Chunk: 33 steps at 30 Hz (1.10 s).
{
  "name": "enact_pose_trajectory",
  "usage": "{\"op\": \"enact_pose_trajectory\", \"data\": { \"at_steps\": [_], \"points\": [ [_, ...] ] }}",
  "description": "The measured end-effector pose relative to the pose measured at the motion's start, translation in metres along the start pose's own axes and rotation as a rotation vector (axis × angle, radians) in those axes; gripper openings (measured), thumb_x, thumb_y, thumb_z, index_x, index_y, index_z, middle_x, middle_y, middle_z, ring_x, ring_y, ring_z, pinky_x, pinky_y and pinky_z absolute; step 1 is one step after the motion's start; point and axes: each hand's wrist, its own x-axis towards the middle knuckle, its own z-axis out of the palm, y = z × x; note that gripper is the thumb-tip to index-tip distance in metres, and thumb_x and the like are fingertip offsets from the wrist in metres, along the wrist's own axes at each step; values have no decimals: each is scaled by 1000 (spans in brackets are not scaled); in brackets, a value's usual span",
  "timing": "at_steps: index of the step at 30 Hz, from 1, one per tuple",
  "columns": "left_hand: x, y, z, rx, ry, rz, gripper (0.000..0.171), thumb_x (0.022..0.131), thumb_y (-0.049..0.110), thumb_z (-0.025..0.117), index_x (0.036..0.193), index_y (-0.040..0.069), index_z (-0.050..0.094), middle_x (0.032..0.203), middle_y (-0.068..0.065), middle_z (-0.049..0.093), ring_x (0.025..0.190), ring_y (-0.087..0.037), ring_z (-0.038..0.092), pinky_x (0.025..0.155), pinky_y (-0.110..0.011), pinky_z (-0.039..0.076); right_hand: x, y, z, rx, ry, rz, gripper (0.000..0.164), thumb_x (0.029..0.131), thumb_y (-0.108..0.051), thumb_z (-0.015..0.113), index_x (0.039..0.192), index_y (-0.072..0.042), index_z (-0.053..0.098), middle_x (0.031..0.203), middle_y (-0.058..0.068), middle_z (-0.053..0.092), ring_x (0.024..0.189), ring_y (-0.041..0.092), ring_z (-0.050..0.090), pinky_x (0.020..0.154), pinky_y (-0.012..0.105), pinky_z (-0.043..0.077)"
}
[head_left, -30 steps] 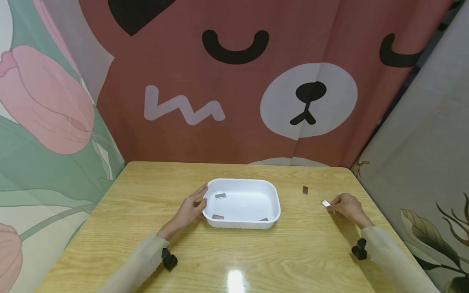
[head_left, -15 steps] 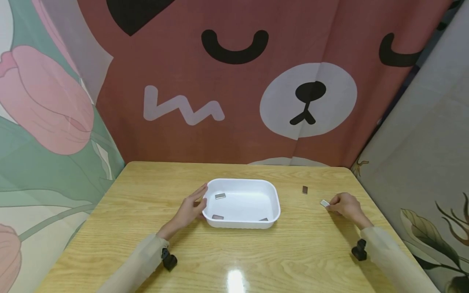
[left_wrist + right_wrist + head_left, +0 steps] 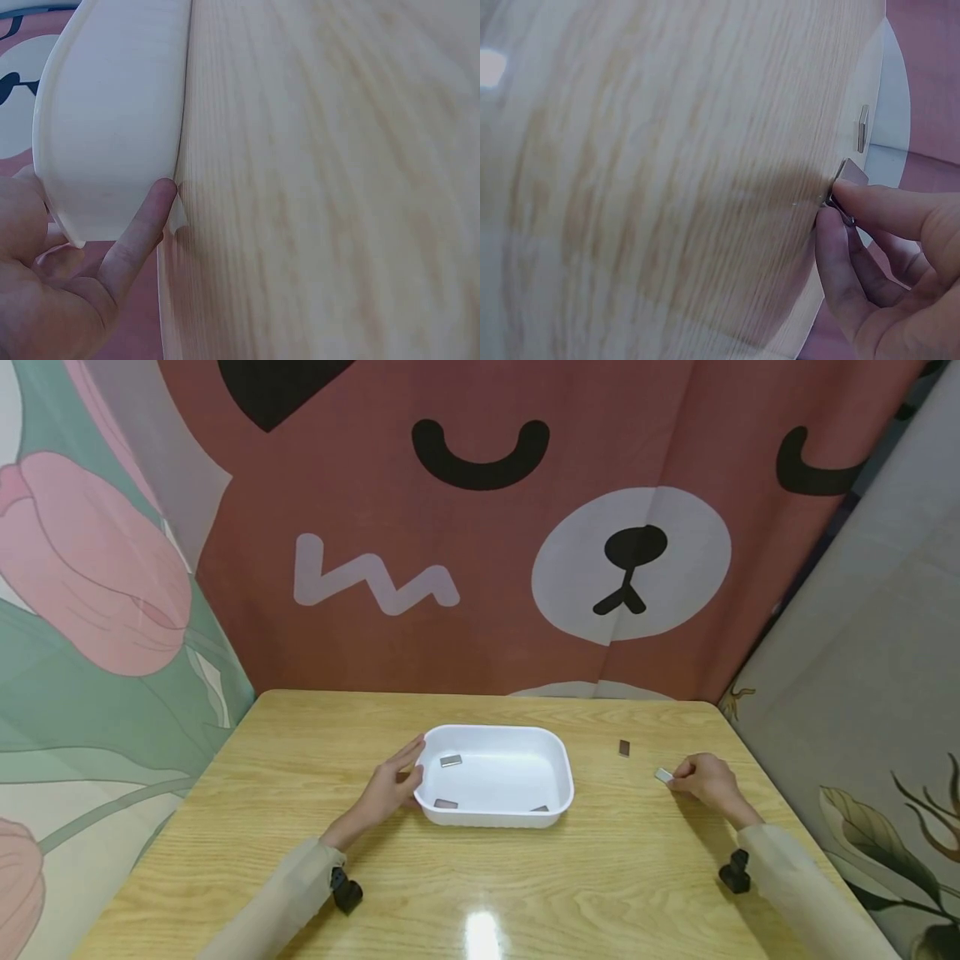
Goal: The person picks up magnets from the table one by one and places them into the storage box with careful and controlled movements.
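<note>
My left hand (image 3: 387, 787) holds the left end of a white plastic tray (image 3: 495, 819). In the left wrist view the thumb (image 3: 142, 232) presses the tray's outer wall (image 3: 112, 120) low down, while other fingers lie partly hidden behind the rim. To the right of the tray, my right hand (image 3: 708, 781) pinches a small flat rectangular metal piece (image 3: 663, 775) between thumb and fingers, close to the tabletop. Seen from the right wrist, that metal piece (image 3: 853, 174) stands tilted, with a second thin edge below it; whether this is another piece I cannot tell.
Another small metal piece (image 3: 624, 748) lies on the wooden table (image 3: 480, 877) behind the right hand. Inside the tray are a metal piece (image 3: 451, 761) at the back left, one (image 3: 446, 804) at the front left and one (image 3: 540, 810) at the front right, partly hidden.
The pinched metal piece tilts slightly and no longer shines as brightly. Both hands and the tray stay almost where they were.
</note>
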Motion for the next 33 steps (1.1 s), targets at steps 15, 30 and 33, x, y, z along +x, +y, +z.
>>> {"op": "enact_pose_trajectory", "data": {
  "at_steps": [15,30,33],
  "points": [
    [5,-17,1,-16,4,-10,51,100,-7,48,147,-14,27,159,-28,15,112,-58,53,63,-34,65,-2,-2,0,50,-4,9,9,84,-5,76,83,2,71,70,1,65,61,18,58,52,30,48],
    [8,-37,1,-47,1,-19,52,102,-3,49,150,-8,29,162,-20,16,114,-53,55,64,-32,65,-4,-1,0,73,6,-2,8,84,-3,75,83,3,71,70,2,66,63,21,62,54,31,50],
    [7,-35,1,-54,1,-19,52,102,-3,49,150,-8,29,162,-19,16,115,-54,54,65,-32,65,-4,-1,0,72,13,-1,8,85,-4,75,83,3,71,72,3,67,63,22,62,54,31,50]
  ]
}}
